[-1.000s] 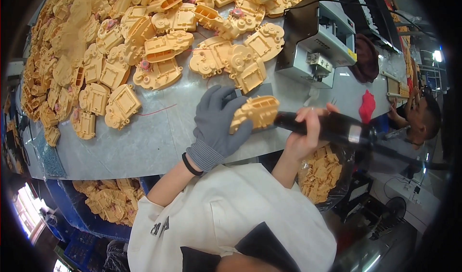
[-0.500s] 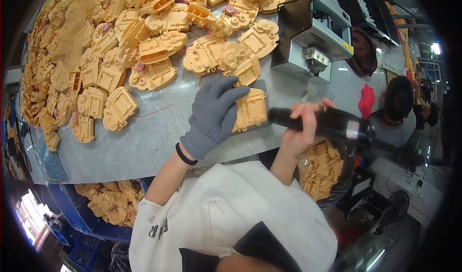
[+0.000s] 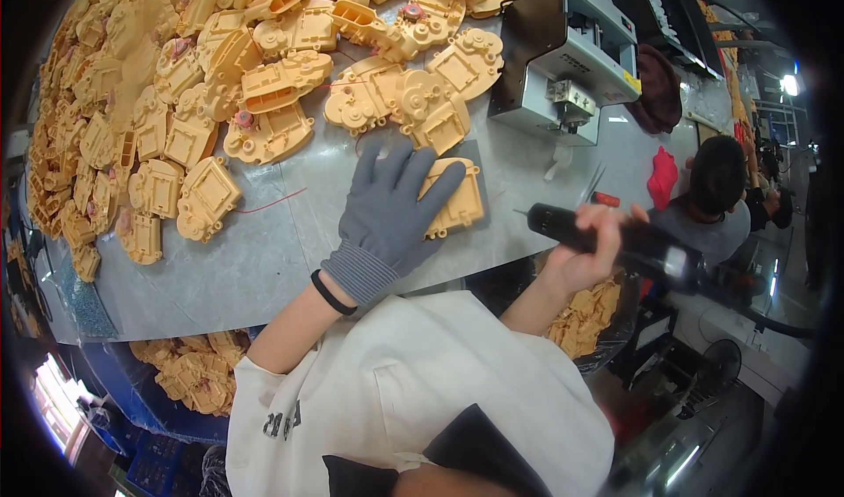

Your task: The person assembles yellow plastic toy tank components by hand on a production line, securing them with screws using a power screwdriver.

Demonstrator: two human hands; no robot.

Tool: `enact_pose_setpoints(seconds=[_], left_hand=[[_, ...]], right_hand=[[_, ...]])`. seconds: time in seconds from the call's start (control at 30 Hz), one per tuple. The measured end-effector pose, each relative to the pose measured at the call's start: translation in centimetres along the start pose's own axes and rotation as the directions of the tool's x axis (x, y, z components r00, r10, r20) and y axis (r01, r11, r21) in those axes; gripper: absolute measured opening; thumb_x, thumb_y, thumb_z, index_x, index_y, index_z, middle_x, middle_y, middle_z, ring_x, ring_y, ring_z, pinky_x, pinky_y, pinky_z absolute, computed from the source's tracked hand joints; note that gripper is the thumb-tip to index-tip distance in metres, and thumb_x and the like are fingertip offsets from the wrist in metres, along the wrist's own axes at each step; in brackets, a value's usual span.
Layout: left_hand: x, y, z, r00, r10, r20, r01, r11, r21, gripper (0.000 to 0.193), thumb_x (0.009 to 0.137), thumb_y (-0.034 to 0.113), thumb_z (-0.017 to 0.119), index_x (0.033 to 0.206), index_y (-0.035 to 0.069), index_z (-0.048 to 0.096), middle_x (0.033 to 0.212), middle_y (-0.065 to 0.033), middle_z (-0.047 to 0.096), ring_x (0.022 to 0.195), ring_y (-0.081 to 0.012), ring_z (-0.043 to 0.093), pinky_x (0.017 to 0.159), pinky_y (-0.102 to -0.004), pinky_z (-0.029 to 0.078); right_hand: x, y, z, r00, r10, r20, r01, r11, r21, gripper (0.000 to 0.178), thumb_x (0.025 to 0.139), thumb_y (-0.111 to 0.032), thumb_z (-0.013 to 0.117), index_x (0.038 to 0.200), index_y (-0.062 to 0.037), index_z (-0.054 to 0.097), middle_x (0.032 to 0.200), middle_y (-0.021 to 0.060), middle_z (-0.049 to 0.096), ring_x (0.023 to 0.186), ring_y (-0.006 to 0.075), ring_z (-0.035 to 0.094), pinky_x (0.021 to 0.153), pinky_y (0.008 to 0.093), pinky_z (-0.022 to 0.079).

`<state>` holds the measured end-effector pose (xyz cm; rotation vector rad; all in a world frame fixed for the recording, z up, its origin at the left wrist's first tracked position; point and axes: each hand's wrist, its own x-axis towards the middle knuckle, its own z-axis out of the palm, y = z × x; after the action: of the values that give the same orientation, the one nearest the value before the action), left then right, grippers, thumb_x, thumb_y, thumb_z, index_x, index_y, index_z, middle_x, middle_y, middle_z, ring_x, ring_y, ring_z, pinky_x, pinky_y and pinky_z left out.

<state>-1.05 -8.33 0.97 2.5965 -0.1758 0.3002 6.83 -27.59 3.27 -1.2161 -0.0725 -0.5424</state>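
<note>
Gripping a black power driver (image 3: pixel 655 258), the bare right hand (image 3: pixel 600 242) is closed firmly round its barrel. The driver's long axis slants from the slim bit at upper left down to lower right; the bit points left towards a yellow housing (image 3: pixel 462 202) and stands apart from it. The housing lies on a dark pad (image 3: pixel 472 150), left of the right-hand grip and partly under the gloved left hand (image 3: pixel 391 198). That hand is loosely spread, fingers extended away from the body, thumb laid across the housing; whether it presses cannot be told. The housing's exposed end faces right; its left portion is covered, so its full long axis cannot be established. Containers: below and left of the left hand, a blue bin (image 3: pixel 117 381) holds yellow parts (image 3: pixel 198 376); just below the right hand, a container lined with dark plastic (image 3: pixel 619 346) holds similar pieces (image 3: pixel 583 321). A heap of housings (image 3: pixel 189 136) covers the table (image 3: pixel 264 277) beyond and left of the left hand
</note>
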Motion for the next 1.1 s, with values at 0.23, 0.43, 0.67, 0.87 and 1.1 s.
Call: enact_pose_setpoints(seconds=[0.23,0.43,0.67,0.87,1.1], left_hand=[[-1.2,-0.8,1.4,0.994,-0.035,-0.105,0.021,0.991,-0.129,0.072,0.056,0.03,0.078,0.121,0.013,0.051,0.122,-0.0151,0.046,0.112,-0.0355,0.043,0.095,-0.0465,0.037],[-1.0,-1.1,1.1,1.0,-0.001,-0.028,-0.001,0.997,-0.072,0.07,0.058,0.033,0.075,0.121,0.014,0.051,0.122,-0.0148,0.045,0.111,-0.0329,0.043,0.095,-0.0457,0.035],[-1.7,-0.9,1.9,0.993,-0.078,-0.09,0.06,0.98,-0.188,0.074,0.057,0.032,0.077,0.124,0.014,0.051,0.129,-0.0191,0.042,0.112,-0.0344,0.046,0.091,-0.0431,0.039],[-2.9,-1.3,3.3,0.966,-0.172,-0.195,0.112,0.952,-0.285,0.078,0.054,0.032,0.08,0.124,0.012,0.05,0.127,-0.0238,0.042,0.102,-0.0339,0.051,0.088,-0.0412,0.041],[-2.4,-2.3,3.7,0.937,-0.196,-0.288,0.114,0.953,-0.281,0.079,0.055,0.033,0.08,0.123,0.009,0.049,0.125,-0.0234,0.043,0.102,-0.0336,0.05,0.089,-0.0421,0.041]], right_hand=[[0.0,0.1,0.2,0.999,0.027,0.023,-0.026,0.999,-0.043,0.038,0.074,0.001,0.051,0.11,-0.0002,0.04,0.066,0.0032,0.048,0.052,0.0124,0.046,0.057,0.0295,0.041],[4.7,0.9,1.3,0.987,-0.1,0.123,0.091,0.993,0.075,0.043,0.074,-0.001,0.054,0.115,0.0007,0.04,0.065,0.0041,0.048,0.051,0.0128,0.047,0.057,0.0298,0.041],[10.1,-0.9,5.4,0.93,-0.24,0.28,0.25,0.968,0.0,0.039,0.073,0.006,0.057,0.11,0.0057,0.046,0.063,0.0067,0.051,0.05,0.0145,0.049,0.057,0.0322,0.044],[10.3,2.2,7.4,0.927,-0.189,0.325,0.239,0.964,-0.12,0.035,0.07,0.009,0.057,0.103,0.0058,0.048,0.063,0.0091,0.054,0.049,0.0162,0.05,0.055,0.032,0.046],[6.7,0.3,5.9,0.937,0.033,0.349,-0.028,0.999,-0.019,0.038,0.069,0.004,0.058,0.105,0.0033,0.045,0.062,0.0054,0.049,0.048,0.0132,0.047,0.053,0.0268,0.042]])
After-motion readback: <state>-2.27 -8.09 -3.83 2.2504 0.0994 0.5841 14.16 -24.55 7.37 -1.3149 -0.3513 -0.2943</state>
